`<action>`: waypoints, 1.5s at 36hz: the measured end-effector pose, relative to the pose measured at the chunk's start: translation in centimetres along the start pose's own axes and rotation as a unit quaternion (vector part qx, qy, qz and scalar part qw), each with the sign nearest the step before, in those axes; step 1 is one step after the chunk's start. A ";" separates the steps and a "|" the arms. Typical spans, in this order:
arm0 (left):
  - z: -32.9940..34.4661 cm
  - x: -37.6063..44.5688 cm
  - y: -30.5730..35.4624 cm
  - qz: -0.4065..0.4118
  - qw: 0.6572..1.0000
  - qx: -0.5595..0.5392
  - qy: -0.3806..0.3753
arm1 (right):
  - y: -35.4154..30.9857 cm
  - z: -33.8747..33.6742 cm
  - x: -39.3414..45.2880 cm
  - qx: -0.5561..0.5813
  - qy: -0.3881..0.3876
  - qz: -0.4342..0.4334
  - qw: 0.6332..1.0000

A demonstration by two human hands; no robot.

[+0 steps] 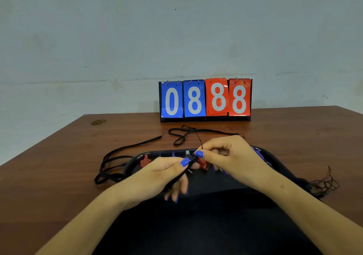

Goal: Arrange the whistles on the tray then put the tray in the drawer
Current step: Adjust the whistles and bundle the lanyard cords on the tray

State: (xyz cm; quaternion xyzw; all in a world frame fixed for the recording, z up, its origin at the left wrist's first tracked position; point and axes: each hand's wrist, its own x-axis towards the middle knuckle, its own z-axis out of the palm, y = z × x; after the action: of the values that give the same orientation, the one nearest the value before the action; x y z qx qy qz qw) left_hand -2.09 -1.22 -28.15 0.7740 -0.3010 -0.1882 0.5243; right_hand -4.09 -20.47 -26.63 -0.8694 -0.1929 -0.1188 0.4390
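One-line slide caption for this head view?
Both hands, left hand and right hand, pinch a black whistle over the dark tray, flip scoreboard behind reading 08 88.

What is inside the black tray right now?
In the tray: a red whistle at left, another red whistle and purple pieces behind the hands. The hands cover the middle.

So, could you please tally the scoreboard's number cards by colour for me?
Blue cards: 2
Red cards: 2
Total: 4 cards on the scoreboard
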 end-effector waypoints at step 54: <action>-2.4 -0.5 0.1 0.084 0.991 0.098 0.018 | -0.8 -2.3 0.1 0.082 0.126 0.022 0.988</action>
State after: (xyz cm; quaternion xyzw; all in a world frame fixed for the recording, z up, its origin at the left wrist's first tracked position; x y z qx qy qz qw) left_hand -1.06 0.76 -27.12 0.7970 -0.3729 -0.0992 0.4647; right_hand -4.47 -21.88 -24.62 -0.8122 -0.1261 -0.2019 0.5325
